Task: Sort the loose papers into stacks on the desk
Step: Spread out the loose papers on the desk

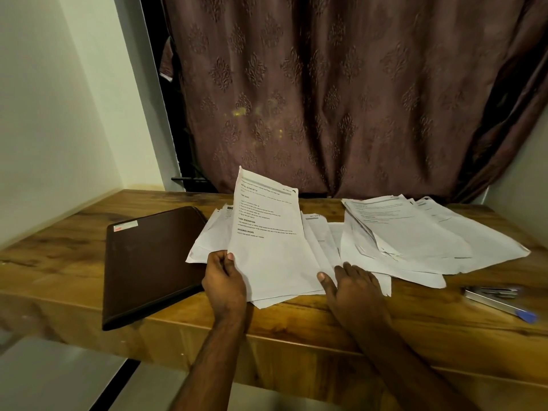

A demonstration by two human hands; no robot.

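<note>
A wooden tabletop [74,232] carries a spread of loose white papers [415,241], fanned and overlapping from the middle toward the right edge, none squared into a neat stack. The left hand [225,277] pinches the lower left corner of a printed sheet [267,232] between thumb and curled fingers, tilting its top edge up off the pile so that it stands in front of the curtain [341,93]. The sheet's bold headings can be read: "INITIAL SCENE SETUP", "TASK GOAL", "TASK DESCRIPTION" and "REQUIRED PROPS"; the smaller lines beneath them are too fine to make out. The right hand [353,286] lies flat with fingers straight, pressing on the papers just right of the lifted sheet, near the front edge of the tabletop. Sheets further right show grey header bars and short lines of print, but their text is blurred. To the left of the papers lies a dark brown closed folder or case [148,262], its near corner hanging over the front edge of the tabletop; a small white label with a red mark [126,226] sits at its far left corner, its writing illegible. At the right, apart from the papers, a metal stapler [490,292] lies just beside a pen with a blue cap [516,311]. Pale walls close in both sides.
</note>
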